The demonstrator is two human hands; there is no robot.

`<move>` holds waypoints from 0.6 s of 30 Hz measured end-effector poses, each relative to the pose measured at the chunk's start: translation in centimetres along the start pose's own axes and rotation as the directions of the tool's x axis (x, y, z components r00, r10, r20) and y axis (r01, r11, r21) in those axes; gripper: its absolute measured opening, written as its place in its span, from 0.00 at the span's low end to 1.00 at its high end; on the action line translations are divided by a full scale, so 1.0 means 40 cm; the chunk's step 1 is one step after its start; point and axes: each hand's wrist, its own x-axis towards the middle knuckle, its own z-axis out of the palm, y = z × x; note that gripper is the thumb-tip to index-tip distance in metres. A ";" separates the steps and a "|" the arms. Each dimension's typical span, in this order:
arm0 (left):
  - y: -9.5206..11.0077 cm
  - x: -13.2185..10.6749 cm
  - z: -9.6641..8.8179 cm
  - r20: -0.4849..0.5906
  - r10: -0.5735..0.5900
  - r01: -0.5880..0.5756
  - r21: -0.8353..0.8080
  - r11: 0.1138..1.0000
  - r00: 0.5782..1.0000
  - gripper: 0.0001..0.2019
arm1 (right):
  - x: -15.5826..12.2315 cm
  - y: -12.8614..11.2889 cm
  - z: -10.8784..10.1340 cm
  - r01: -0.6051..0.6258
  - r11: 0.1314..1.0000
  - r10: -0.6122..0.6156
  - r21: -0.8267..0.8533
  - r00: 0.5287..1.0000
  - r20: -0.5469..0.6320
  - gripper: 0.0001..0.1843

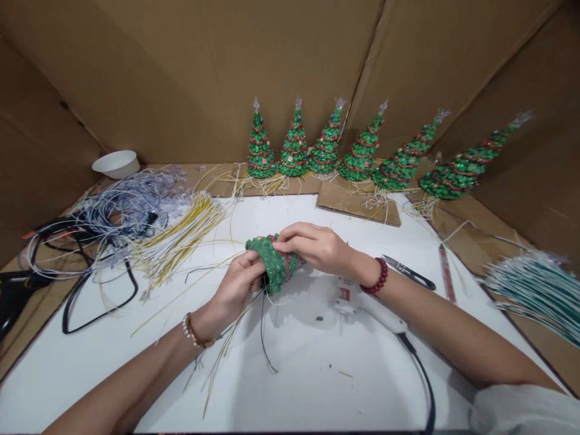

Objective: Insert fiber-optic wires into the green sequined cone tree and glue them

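A small green Christmas tree with red garland lies tilted between my hands, its open base facing toward me and to the left. My left hand grips the base rim, with fingers partly inside the hollow. Around the tree's far side, my right hand has its fingers bent against the green surface; its fingertips are partly hidden. Thin yellow, white and black wires trail out of the base below my left hand. Under my right forearm lies a white corded tool, partly covered.
Several finished-looking trees stand along the back cardboard wall. At left are a yellow-and-white wire bundle, tangled clear wires and a white bowl. Black thread snips lie at right, beyond them green-and-white wires.
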 end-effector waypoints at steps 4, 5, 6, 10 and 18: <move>-0.002 0.001 -0.003 0.035 -0.038 0.039 -0.033 0.999 0.999 0.14 | 0.003 -0.004 -0.003 -0.039 0.998 0.037 0.050 0.999 0.040 0.08; -0.001 0.000 -0.003 0.043 -0.039 0.040 -0.032 0.999 0.998 0.14 | 0.004 -0.006 -0.004 -0.045 0.997 0.043 0.058 0.998 0.046 0.08; 0.001 -0.002 -0.003 0.048 -0.037 0.038 -0.026 0.999 0.998 0.14 | 0.004 -0.008 -0.005 -0.049 0.997 0.046 0.063 0.998 0.051 0.08; 0.006 -0.007 -0.003 0.025 -0.025 0.025 -0.009 1.000 0.999 0.15 | 0.004 -0.016 -0.002 -0.033 0.999 0.032 0.043 0.999 0.035 0.07; 0.010 -0.015 -0.003 0.003 -0.043 0.043 -0.033 0.999 0.999 0.14 | 0.007 -0.022 0.006 -0.014 1.000 0.014 -0.007 1.000 -0.008 0.07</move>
